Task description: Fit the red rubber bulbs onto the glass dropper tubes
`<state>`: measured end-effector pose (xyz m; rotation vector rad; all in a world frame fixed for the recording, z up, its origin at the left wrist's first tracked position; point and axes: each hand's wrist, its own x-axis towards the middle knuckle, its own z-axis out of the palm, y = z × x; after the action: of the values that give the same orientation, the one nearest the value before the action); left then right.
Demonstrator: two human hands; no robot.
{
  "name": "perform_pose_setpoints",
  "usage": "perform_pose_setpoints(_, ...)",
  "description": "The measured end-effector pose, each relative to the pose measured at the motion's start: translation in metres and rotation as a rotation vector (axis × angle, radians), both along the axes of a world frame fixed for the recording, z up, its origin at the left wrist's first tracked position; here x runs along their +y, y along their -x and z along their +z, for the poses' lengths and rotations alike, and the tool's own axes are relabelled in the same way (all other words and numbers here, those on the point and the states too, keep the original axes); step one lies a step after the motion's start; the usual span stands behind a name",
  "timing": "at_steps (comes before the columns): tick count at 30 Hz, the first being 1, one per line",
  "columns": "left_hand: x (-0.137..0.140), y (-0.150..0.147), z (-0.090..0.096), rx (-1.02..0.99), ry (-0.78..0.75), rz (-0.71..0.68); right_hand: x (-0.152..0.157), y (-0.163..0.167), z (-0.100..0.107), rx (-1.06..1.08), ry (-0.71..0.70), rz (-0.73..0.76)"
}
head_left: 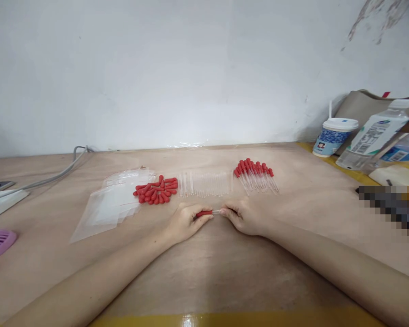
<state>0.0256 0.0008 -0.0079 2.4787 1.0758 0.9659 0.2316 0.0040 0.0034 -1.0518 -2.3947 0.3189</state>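
Background: a pale, scuffed wall [191, 72] behind a tan, smooth-looking tabletop [211, 281] edged with yellow tape; from your left, the stock runs as follows. Pink slatted piece [0, 243], rounded, probably moulded plastic; grey cable [66, 170], loosely curved; plastic bags [112, 195], thin, see-through, fanned flat, likely slippery against one another. Red bulbs [160, 190], one heap, matt and teardrop-shaped, apparently rubber; expect them light, soft and grippy, best taken round the fat end. Your left hand [191, 222], thumb and fingers closed on one red bulb [204, 213], low and central over the tabletop, its mouth toward your right; it should give under a squeeze, so a light hold near the neck ought to keep it from buckling. Clear tubes [204, 184], a row laid side by side beyond your hands, slim, glossy, straight; one clear tube [216, 212] between your hands, meeting the bulb's mouth, depth of fit not tellable; likely light, stiff and slick, brittle if glass, so pinch it close to the joined end and avoid bending it. Your right hand [243, 215], fingertips pinched on that tube; hands near each other, not touching. Capped droppers [255, 172], a fanned cluster, red ends away from you; paper cup [334, 136], lidded, blue-patterned; clear bottle [378, 131], white-capped, smooth plastic by its look.
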Motion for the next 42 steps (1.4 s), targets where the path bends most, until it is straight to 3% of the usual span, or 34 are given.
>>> perform_pose_setpoints(7, 0.003, -0.004, 0.004, -0.102, -0.036, -0.005, -0.012, 0.001, 0.009, 0.028, -0.040, -0.071)
perform_pose_setpoints(11, 0.000, -0.006, 0.007, -0.131, -0.089, 0.063, -0.017, -0.002, 0.014, 0.051, 0.018, -0.101)
perform_pose_setpoints(16, -0.001, -0.003, 0.006, -0.132, -0.216, 0.156, 0.010, -0.028, 0.029, 0.226, 0.042, -0.215)
perform_pose_setpoints(22, 0.001, -0.003, 0.008, -0.029, -0.163, 0.065, 0.069, -0.088, 0.050, 0.243, 0.036, -0.731)
perform_pose_setpoints(27, 0.002, -0.004, 0.013, 0.115, 0.019, -0.035, 0.094, -0.111, 0.026, 0.134, 0.178, -0.961)
perform_pose_setpoints(32, -0.001, -0.005, 0.015, 0.146, -0.006, -0.083, 0.101, -0.104, 0.006, 0.067, 0.198, -0.991)
perform_pose_setpoints(42, 0.001, -0.005, 0.014, 0.149, 0.020, -0.074, 0.092, -0.092, 0.010, -0.043, 0.260, -0.983)
